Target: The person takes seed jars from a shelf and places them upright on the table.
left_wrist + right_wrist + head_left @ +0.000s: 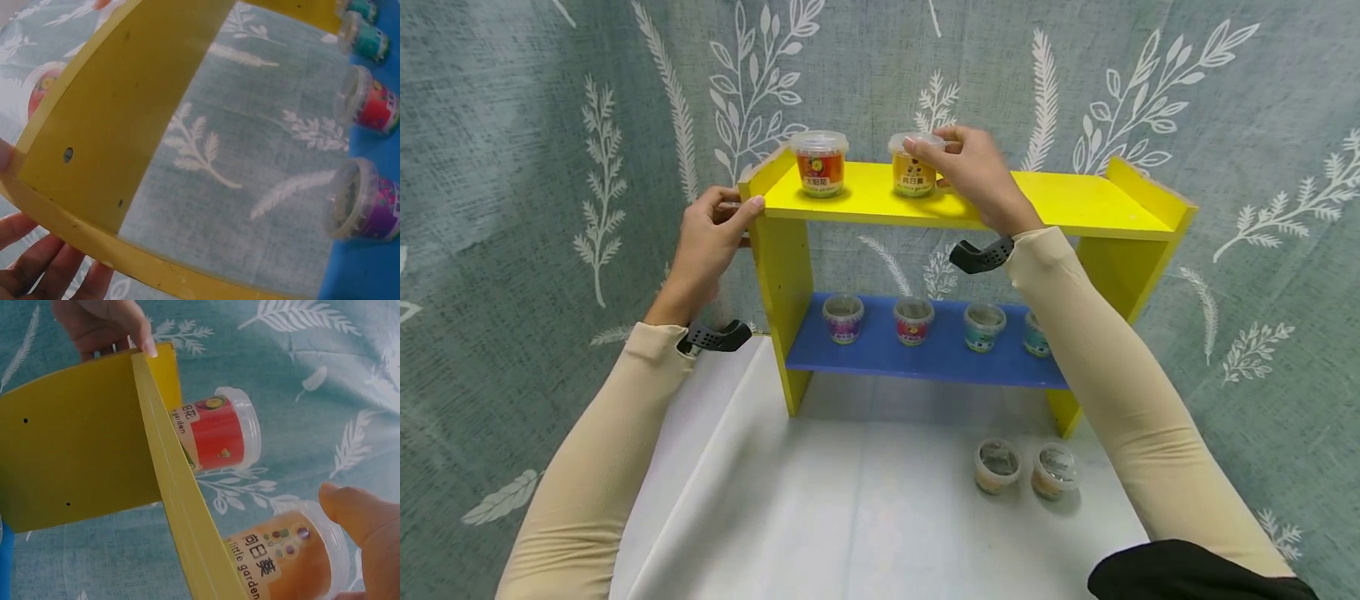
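The two-tier wooden shelf unit with yellow top and sides [1075, 200] and a blue lower board [925, 354] stands on the white counter [850, 500], against a grey-green leaf-patterned cloth backdrop [512, 208]. The left hand [709, 237] grasps the unit's upper left corner, thumb over the front edge and fingers wrapped behind the side panel, which steadies the frame. The right hand [973, 171] is over the top board, fingertips pinching the clear lid of the small orange-labelled plastic tub [914, 171]; the tub looks to be resting on the board, just in front of that palm. To the left of the right hand, near but apart, stands a matching red-labelled lidded tub [818, 162].

Below the right wrist, four more small tubs [913, 321] sit in a row on the blue board, and two lidded tubs [997, 465] wait on the counter further down, near the right elbow.

Doing this well, I judge, means keeping the pinch on the lid rim light and level so the tub stands flat, spacing it evenly from its red neighbour, and holding the left grip firm until the fingers come away.
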Available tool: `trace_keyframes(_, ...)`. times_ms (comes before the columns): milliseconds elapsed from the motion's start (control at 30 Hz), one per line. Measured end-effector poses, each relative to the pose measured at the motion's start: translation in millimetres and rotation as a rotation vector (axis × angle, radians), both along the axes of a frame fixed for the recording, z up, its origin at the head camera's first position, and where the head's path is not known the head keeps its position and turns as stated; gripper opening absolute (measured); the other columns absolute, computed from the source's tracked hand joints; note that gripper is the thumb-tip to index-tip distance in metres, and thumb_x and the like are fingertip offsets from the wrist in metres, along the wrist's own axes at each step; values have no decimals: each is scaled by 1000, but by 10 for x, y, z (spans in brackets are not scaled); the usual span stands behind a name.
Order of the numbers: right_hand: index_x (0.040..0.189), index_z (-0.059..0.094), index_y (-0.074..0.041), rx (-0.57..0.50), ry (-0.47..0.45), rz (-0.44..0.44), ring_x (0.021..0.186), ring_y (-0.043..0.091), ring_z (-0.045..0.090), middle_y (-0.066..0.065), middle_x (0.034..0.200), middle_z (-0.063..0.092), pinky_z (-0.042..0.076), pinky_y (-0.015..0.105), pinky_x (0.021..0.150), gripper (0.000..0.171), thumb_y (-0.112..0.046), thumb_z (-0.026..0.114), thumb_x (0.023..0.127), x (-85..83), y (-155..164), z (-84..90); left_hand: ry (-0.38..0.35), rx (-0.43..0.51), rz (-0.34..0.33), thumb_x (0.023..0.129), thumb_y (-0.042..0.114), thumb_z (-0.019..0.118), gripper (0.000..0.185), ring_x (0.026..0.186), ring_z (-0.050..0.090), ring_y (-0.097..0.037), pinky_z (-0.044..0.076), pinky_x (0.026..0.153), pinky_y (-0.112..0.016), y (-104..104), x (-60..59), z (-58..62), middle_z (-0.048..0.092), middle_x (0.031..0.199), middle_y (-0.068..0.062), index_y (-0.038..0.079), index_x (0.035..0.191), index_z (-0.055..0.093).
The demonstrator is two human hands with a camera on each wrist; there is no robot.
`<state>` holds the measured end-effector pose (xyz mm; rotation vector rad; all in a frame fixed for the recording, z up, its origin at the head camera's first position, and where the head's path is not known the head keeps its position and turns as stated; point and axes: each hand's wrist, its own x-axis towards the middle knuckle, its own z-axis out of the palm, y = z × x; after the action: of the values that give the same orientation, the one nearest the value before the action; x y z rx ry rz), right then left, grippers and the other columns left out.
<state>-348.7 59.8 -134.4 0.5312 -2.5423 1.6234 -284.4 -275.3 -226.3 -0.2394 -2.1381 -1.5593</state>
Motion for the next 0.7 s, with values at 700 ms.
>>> trace_keyframes(700, 151, 50, -9, -72, 24, 49, 124, 20, 57, 8, 150, 48, 51, 36, 102, 75, -45, 78, 91, -15, 22, -1, 8, -11, -16, 100, 47, 65, 49, 108, 62, -19, 54, 89, -31, -8, 13, 0, 61, 122, -6, 12, 134, 56)
